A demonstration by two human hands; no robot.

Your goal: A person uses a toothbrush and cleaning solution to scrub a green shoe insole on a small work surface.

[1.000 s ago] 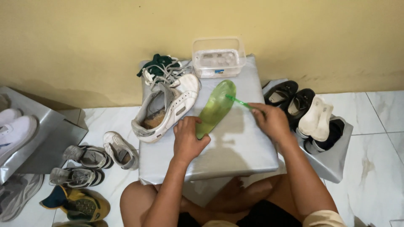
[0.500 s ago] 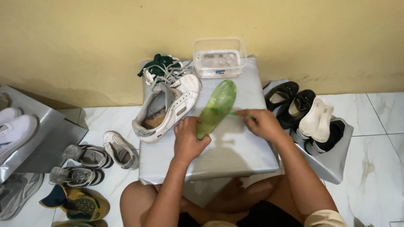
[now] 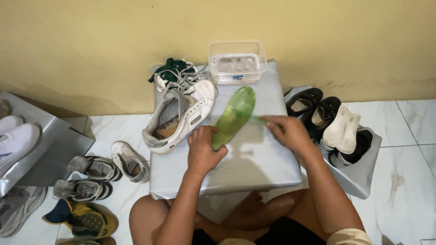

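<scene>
A green shoe insole (image 3: 236, 113) lies slanted on a low silver-covered table (image 3: 254, 168). My left hand (image 3: 202, 149) presses down on its near end. My right hand (image 3: 286, 131) grips a thin green-handled brush (image 3: 255, 119) whose tip rests against the insole's right edge. A white and grey sneaker (image 3: 179, 118) lies on its side just left of the insole, its opening facing me. A second white sneaker with green laces (image 3: 175, 75) sits behind it.
A clear plastic tub (image 3: 237, 61) stands at the table's far edge against the yellow wall. Black shoes and pale insoles (image 3: 334, 124) rest on a silver block at the right. Several shoes (image 3: 91, 174) lie on the tiled floor at the left.
My right hand has slid left and a little down, bringing the brush along the insole's right edge. My left hand and the insole have stayed in place.
</scene>
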